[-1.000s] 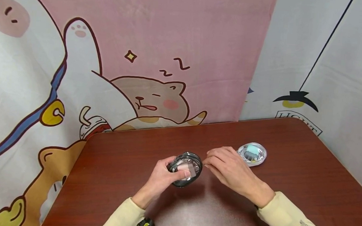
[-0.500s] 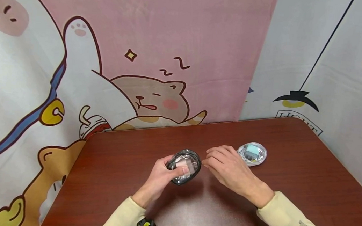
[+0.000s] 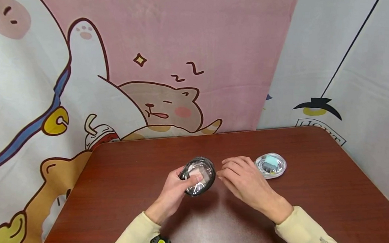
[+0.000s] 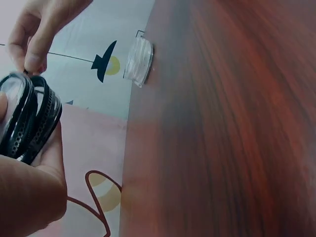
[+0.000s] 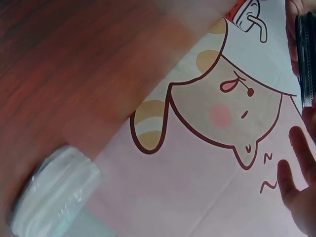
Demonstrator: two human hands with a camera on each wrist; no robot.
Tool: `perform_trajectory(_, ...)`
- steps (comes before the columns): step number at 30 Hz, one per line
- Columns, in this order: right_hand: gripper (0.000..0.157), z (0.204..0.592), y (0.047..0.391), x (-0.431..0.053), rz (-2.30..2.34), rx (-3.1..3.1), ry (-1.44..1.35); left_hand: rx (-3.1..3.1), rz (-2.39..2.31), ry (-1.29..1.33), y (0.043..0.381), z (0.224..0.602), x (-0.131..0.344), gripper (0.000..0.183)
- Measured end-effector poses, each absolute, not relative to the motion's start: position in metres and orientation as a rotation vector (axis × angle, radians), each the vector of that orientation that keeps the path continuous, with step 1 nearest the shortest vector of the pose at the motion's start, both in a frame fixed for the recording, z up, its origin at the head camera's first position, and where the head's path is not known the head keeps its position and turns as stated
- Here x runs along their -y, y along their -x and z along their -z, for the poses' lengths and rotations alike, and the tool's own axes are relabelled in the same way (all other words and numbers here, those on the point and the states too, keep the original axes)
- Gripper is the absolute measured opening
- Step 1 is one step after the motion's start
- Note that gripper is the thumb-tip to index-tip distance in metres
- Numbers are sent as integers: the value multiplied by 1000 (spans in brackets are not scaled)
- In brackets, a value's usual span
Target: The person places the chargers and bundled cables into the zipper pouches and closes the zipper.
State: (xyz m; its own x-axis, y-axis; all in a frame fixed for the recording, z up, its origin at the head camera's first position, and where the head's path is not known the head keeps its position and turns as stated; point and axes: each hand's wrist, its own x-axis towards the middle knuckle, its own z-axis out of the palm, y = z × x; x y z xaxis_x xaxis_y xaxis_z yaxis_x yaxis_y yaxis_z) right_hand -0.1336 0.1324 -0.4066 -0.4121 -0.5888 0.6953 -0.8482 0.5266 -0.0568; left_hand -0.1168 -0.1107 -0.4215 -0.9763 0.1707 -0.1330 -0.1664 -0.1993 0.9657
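My left hand holds a round clear zip case with black edging above the table, thumb across its front. Pale pink and grey contents show through the clear face. In the left wrist view two black bands, toothed like a zipper, run round its edge with a gap between them. Beside the case's right edge is my right hand. Its thumb and index fingertip pinch a small dark piece at the edge, which looks like the zipper pull; the other fingers are loosely bent.
A second round clear case, white-edged with teal and grey contents, lies on the table behind my right hand. The reddish-brown table reaches back to a cartoon-printed cloth. A dark wrist strap hangs by my left sleeve.
My left hand and the black-edged case have risen slightly away from me, and the case's face has turned more toward the head view. The right hand stays nearly in place.
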Motion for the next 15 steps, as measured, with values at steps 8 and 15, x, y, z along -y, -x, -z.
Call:
perform_trajectory(8,11,412,142,-130,-775,2211,-992,-1605,-2325,105,115,423,101,47)
perform_trajectory(15,17,411,150,-129,-951,2281,-944,-1617,-2258,74,115,421,101,49)
